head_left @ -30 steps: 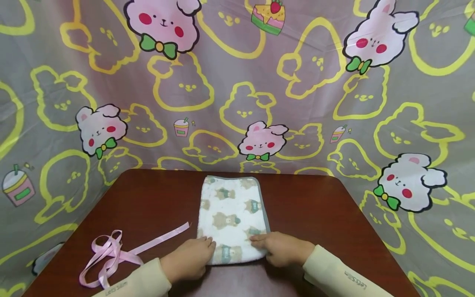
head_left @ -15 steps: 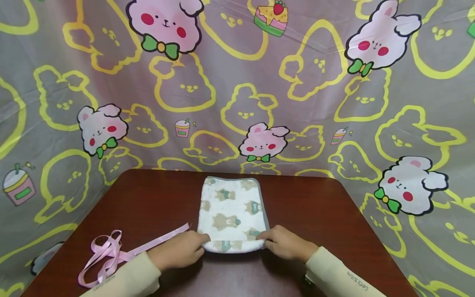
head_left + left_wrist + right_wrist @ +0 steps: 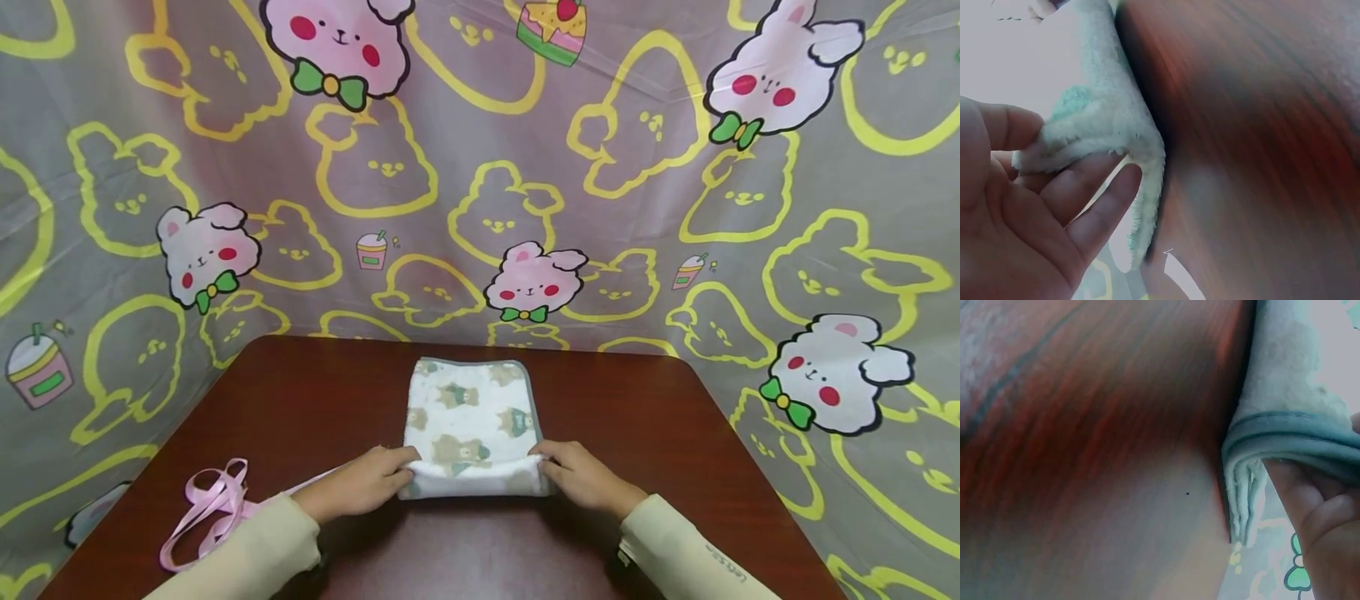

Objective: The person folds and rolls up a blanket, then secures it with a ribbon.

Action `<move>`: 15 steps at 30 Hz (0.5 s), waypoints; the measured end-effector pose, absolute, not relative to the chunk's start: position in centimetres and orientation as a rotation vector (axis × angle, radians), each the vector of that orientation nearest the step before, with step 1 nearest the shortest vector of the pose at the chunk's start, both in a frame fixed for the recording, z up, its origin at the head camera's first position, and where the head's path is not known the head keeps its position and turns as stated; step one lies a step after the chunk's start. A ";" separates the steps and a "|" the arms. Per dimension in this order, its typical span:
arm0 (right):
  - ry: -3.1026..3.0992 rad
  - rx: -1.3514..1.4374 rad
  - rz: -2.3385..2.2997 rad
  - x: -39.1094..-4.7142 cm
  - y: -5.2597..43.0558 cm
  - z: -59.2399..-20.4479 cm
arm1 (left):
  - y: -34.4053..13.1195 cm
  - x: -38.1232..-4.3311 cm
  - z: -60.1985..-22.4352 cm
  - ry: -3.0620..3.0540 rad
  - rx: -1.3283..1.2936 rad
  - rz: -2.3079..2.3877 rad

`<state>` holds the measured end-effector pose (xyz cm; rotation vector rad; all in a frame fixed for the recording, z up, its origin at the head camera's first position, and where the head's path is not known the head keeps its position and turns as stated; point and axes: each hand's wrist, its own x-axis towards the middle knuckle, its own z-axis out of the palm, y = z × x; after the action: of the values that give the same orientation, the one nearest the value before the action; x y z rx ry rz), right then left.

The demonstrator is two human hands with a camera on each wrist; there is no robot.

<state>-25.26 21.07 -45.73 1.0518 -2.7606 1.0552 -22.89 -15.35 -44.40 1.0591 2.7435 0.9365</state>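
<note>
A white plush towel [image 3: 474,408] with a brown bear print and grey-green edging lies in a flat, layered rectangle on the table. Its near end is turned up into a thick fold. The left hand [image 3: 367,482] pinches the left corner of that fold between thumb and fingers; the left wrist view shows the thumb above the plush layers and fingers [image 3: 1100,215] beneath. At the opposite corner, the right hand [image 3: 588,477] grips the bound edge. In the right wrist view several stacked layers curve over the fingers, and the right thumb is mostly out of frame.
A loose tangle of pink satin ribbon [image 3: 217,502] lies at the left, its tail running behind the left hand. The dark red-brown table [image 3: 315,400] has rounded far corners. A cartoon-printed curtain [image 3: 420,200] hangs around its far side and both flanks.
Both hands have moved away from the wearer, carrying the towel's near end up and over into a fold. The towel now looks shorter. The ribbon stays in place.
</note>
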 end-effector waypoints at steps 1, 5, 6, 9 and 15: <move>-2.756 1.036 1.060 -25.3 21.1 -45.8 | -15.4 -23.0 -44.4 2.741 1.042 0.955; -2.728 0.976 1.107 -25.3 21.1 -45.8 | -15.6 -23.4 -44.5 2.748 0.976 1.005; -2.719 0.966 1.119 -25.3 21.0 -45.8 | -15.7 -23.4 -44.5 2.754 0.965 1.007; -2.696 0.954 1.140 -25.3 20.9 -45.8 | -15.7 -23.5 -44.6 2.761 0.949 1.017; -2.700 0.941 1.134 -25.3 21.0 -45.9 | -15.3 -23.4 -44.4 2.796 0.956 1.026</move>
<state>-25.26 20.98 -45.85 0.9408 -2.6995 1.1340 -23.41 -15.33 -44.42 0.9563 2.7955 1.0265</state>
